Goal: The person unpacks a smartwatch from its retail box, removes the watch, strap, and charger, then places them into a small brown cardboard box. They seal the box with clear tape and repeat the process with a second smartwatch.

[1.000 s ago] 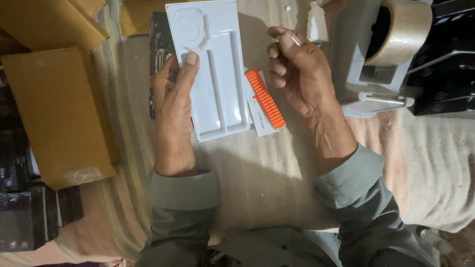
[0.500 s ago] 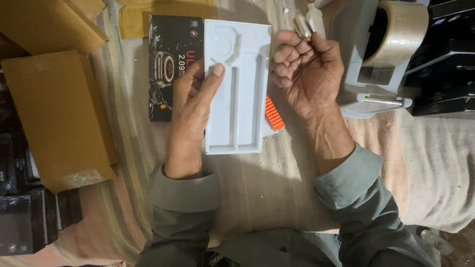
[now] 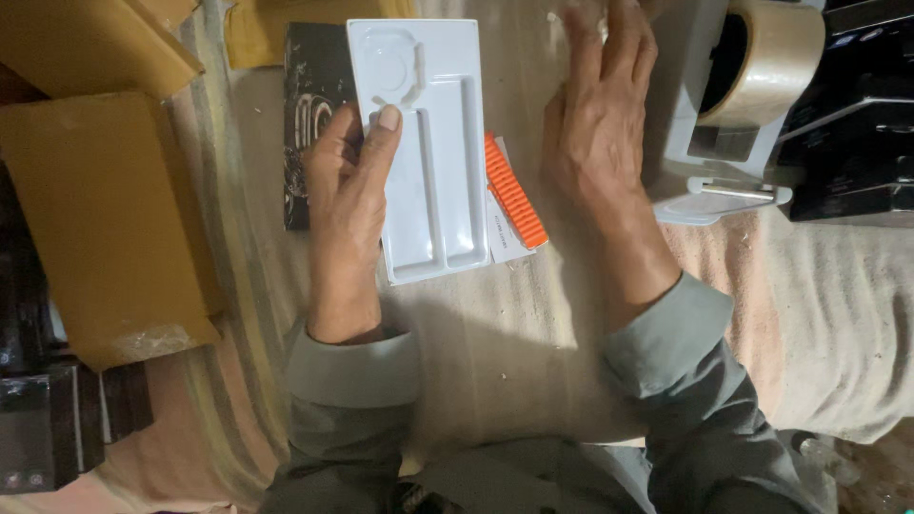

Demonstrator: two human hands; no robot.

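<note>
The work goes on over a cloth-covered surface [image 3: 533, 352] crowded with brown cardboard boxes [image 3: 95, 209] on the left and a tape dispenser [image 3: 733, 105] on the right. The left hand [image 3: 347, 190] grips the white moulded tray [image 3: 428, 152] along its left edge, thumb pressed on the inner face; the tray lies flat, partly over a dark printed box [image 3: 309, 105]. The right hand [image 3: 600, 124] is open, fingers spread, palm down on the cloth beside the tray, holding nothing visible. An orange ridged strap [image 3: 514, 190] lies on a white card, touching the tray's right edge. Risk: the tray sits half over the dark box, so pressure could tip it, and a sideways shove could push the strap off its card. Against the frame half a second earlier, the right hand, then curled around a small item, now lies flat, and the tray has shifted slightly left.
</note>
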